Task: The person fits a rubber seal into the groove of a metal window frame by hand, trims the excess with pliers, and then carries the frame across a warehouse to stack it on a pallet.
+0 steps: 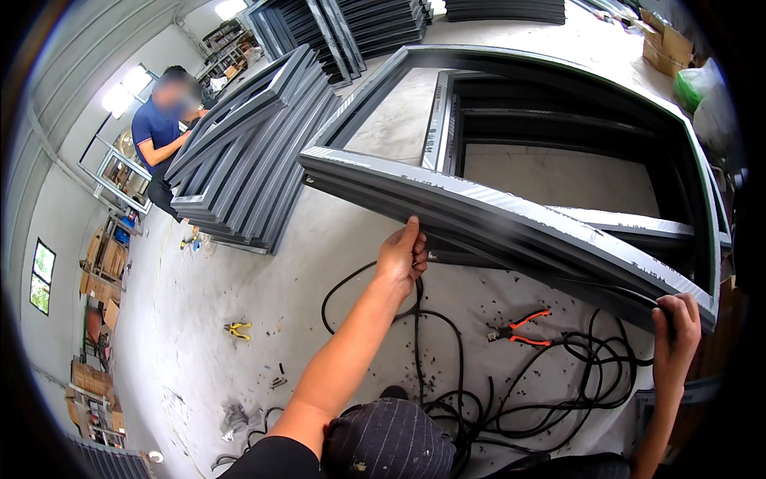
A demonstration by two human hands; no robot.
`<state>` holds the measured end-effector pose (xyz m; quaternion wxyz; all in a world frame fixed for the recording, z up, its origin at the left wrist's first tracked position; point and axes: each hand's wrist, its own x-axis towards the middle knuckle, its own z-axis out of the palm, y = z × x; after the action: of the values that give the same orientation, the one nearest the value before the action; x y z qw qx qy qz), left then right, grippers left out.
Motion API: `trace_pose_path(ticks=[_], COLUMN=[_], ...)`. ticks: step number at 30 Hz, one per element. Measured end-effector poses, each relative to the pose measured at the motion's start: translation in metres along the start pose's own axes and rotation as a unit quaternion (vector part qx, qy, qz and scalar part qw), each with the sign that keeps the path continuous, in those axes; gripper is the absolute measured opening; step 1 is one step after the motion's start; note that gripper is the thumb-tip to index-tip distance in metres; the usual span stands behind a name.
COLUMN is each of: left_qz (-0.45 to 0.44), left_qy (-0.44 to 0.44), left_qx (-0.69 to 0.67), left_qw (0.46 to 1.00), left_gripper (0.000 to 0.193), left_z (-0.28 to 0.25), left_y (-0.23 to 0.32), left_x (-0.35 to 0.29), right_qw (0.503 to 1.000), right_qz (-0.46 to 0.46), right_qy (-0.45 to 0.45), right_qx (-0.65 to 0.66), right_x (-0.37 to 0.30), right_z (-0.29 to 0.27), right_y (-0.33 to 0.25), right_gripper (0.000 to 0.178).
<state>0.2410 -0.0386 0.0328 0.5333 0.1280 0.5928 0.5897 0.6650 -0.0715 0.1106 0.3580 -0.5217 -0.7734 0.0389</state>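
A large dark grey window frame (479, 209), with whitish film along its top face, lies tilted across the space before me. My left hand (401, 257) is closed at its lower edge, thumb up against the grooved side. A black rubber strip (418, 299) hangs from that hand to the floor. Near the frame's right corner, my right hand (677, 331) is closed, its fingertips at a thin black strip running along the frame's side. Whether its fingers also grip the frame is hidden.
Coils of black strip (590, 367) and orange-handled pliers (519, 329) lie on the floor below. Yellow-handled pliers (238, 330) lie farther left. A tall stack of frames (247, 176) stands left, with another person (159, 132) beside it. Cardboard boxes (666, 44) sit at far right.
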Motion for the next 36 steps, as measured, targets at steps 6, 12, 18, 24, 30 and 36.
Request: trace_pose_path(ticks=[6, 12, 18, 24, 30, 36], left_qz=[-0.005, -0.013, -0.023, 0.055, 0.077, 0.028], left_qy=[-0.036, -0.064, -0.084, -0.031, -0.058, -0.074], left_qx=[0.018, 0.01, 0.005, 0.006, 0.016, 0.027], left_qw=[0.999, 0.998, 0.996, 0.998, 0.995, 0.997], left_gripper=[0.038, 0.038, 0.04, 0.027, 0.025, 0.028], left_z=[0.023, 0.043, 0.054, 0.029, 0.027, 0.036], left_y=[-0.016, -0.032, -0.043, -0.026, -0.032, -0.027], left_x=[-0.019, -0.031, -0.036, -0.026, -0.014, -0.024], right_qw=[1.0, 1.0, 1.0, 0.926, 0.837, 0.996], right_qz=[-0.01, 0.004, 0.027, 0.221, 0.343, 0.071], right_qy=[0.007, 0.008, 0.004, -0.123, -0.082, -0.013], right_qx=[0.007, 0.003, 0.007, 0.282, 0.419, 0.05], right_x=[-0.011, -0.015, -0.014, -0.022, -0.027, -0.02], right_z=[0.008, 0.007, 0.002, -0.019, -0.016, -0.009], right_y=[0.002, -0.001, -0.002, 0.004, 0.006, 0.012], right_gripper=[0.014, 0.014, 0.006, 0.025, 0.028, 0.015])
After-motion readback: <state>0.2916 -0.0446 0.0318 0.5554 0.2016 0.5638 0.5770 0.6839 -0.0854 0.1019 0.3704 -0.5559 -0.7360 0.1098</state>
